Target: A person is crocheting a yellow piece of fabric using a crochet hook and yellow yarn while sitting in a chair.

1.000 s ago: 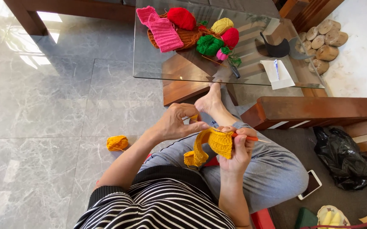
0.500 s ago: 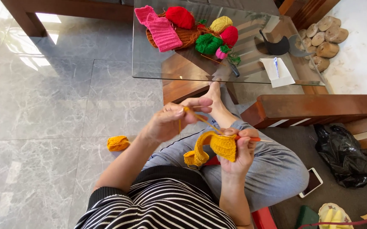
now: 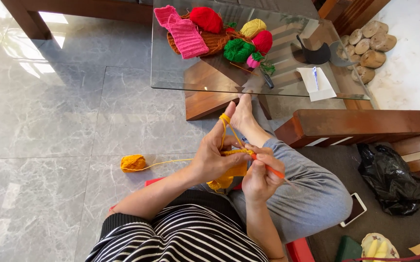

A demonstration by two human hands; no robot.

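Note:
My left hand (image 3: 214, 155) holds the yellow crocheted piece (image 3: 229, 175) over my lap, with the yellow strand looped over its raised forefinger. My right hand (image 3: 260, 171) grips an orange crochet hook (image 3: 274, 171) whose tip sits in the work's top edge. The strand runs left to a yellow yarn ball (image 3: 133, 163) lying on the grey tiled floor. My leg in grey trousers stretches forward, the bare foot (image 3: 243, 114) under the glass table.
A glass-topped table (image 3: 171, 73) ahead carries a pink knitted strip (image 3: 183, 30), red, yellow and green yarn balls in a basket, a paper with a pen and a black item. At the right are a wooden armrest (image 3: 360, 123), a black bag (image 3: 394, 179) and a phone (image 3: 354, 209).
My left hand has lifted its forefinger with the strand and come back to the work. The right hand now drives the hook into the piece's top edge.

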